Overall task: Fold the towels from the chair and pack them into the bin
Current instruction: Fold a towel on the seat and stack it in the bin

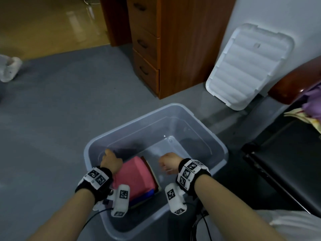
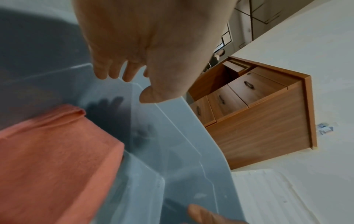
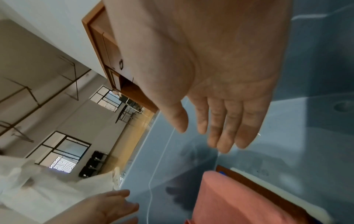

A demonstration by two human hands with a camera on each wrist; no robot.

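A clear plastic bin [image 1: 218, 148] stands on the grey floor below me. A stack of folded towels lies in its near left part, with a pink towel [image 1: 134, 178] on top; brown, white and blue edges show under it. The pink towel [image 2: 53, 159] also fills the lower left of the left wrist view and shows as the pink towel [image 3: 235, 201] in the right wrist view. My left hand [image 1: 111, 160] hovers over the stack's left side, fingers relaxed, holding nothing. My right hand [image 1: 167, 162] hangs over the bin's bare bottom to the right of the stack, fingers straight [image 3: 226, 128].
A wooden drawer cabinet [image 1: 156, 42] stands behind the bin. The white bin lid [image 1: 246, 66] leans on the wall at right. A dark chair [image 1: 286, 153] at far right carries a purple cloth [image 1: 312, 103] and a pale patterned cloth [image 1: 305, 119].
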